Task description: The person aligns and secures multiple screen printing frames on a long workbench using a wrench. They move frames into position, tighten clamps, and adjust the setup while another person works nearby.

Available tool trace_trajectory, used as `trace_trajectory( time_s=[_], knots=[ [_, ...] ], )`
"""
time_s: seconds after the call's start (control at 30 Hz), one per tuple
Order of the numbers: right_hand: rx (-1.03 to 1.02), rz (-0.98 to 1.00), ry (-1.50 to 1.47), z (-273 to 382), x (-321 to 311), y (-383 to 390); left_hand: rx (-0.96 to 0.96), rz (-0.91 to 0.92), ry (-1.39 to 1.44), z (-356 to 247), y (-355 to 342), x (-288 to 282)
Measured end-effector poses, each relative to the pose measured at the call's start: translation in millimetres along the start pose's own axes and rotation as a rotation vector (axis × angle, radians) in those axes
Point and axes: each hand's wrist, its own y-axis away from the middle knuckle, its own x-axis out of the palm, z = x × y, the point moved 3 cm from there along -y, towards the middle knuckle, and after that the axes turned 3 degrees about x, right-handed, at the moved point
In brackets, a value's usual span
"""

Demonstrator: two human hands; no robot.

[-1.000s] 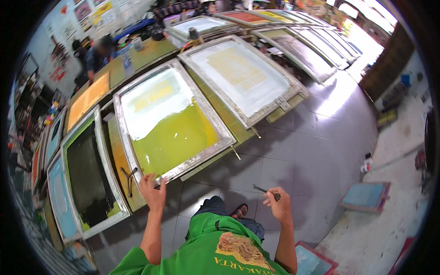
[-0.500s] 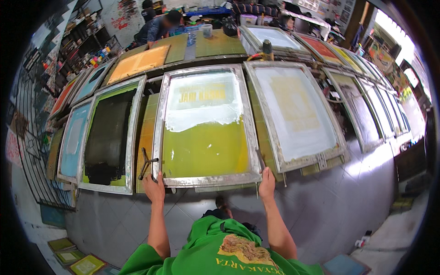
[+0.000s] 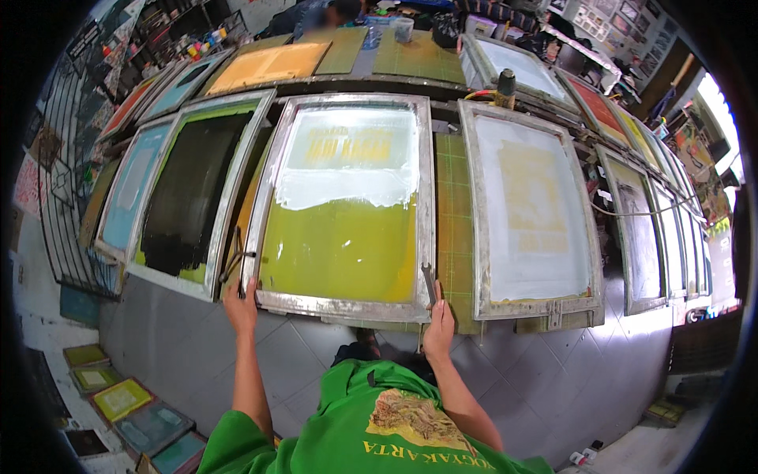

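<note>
Central screen: a large framed screen (image 3: pixel 339 249) stood across the middle of the picture, its metal frame around a mesh that was coated white in the upper half and yellow-green in the lower.
Right hand: the right hand (image 3: pixel 439 328) was at the screen's lower right corner; its grip was closed around an open-ended wrench (image 3: pixel 429 286), whose forked end pointed up over the right rail.
Left hand: the left hand (image 3: pixel 241 306) was at the lower left corner, thumb against the left rail; whether its grip was closed on the frame could not be told.
Y-shaped tool: a dark three-armed tool (image 3: pixel 236 257) lay just above the left fingers, beside the left rail.
Left neighbours: a black-coated screen (image 3: pixel 189 189) stood left of the tool, with a light-blue screen (image 3: pixel 136 193) farther left.
Right neighbour: a pale screen (image 3: pixel 533 213) stood right of centre, apart from the central one; a green strip of the desk (image 3: pixel 452 229) showed between them.
Back row: an orange panel (image 3: pixel 267 68) lay at upper left, and a dark bottle (image 3: pixel 505 88) stood at upper right.
Floor: grey tiles (image 3: pixel 292 347) showed below the screens.
Lower left: small screens (image 3: pixel 122 400) lay in a row.
</note>
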Motion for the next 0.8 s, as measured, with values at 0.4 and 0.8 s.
trace_trajectory(
  time_s=[0.4, 0.8],
  knots=[
    [-0.017, 0.511, 0.469, 53, -116, -18, 0.34, -0.189, 0.258, -226, 114, 58],
    [-0.482, 0.562, 0.835, 29, -112, -16, 0.484, -0.013, 0.067, -268, 125, 117]
  ],
)
